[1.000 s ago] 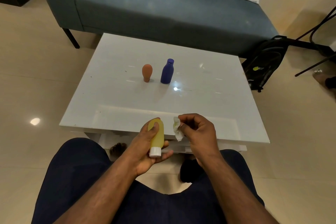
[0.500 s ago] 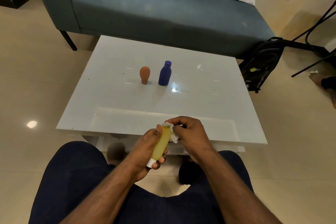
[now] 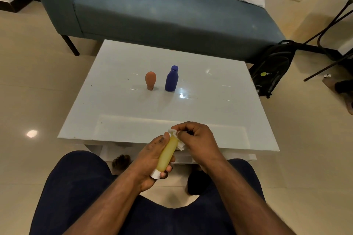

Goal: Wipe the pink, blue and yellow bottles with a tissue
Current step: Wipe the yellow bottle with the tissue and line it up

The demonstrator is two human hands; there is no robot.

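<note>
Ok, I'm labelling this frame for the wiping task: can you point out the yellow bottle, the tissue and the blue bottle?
yellow bottle (image 3: 168,155): head view, middle of its body, gripped in the left hand.
tissue (image 3: 180,146): head view, crumpled white part beside the bottle, under the right hand's fingers.
blue bottle (image 3: 171,81): head view, middle of its body, upright on the table.

Yellow bottle (image 3: 168,153) held tilted, tissue (image 3: 174,135) against it; pink bottle (image 3: 150,80) and blue bottle (image 3: 171,78) upright.

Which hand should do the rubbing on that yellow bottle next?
The right hand: it already pinches the tissue against the upper end of the yellow bottle. The left hand grips the bottle, so it likely serves best holding it steady.
</note>
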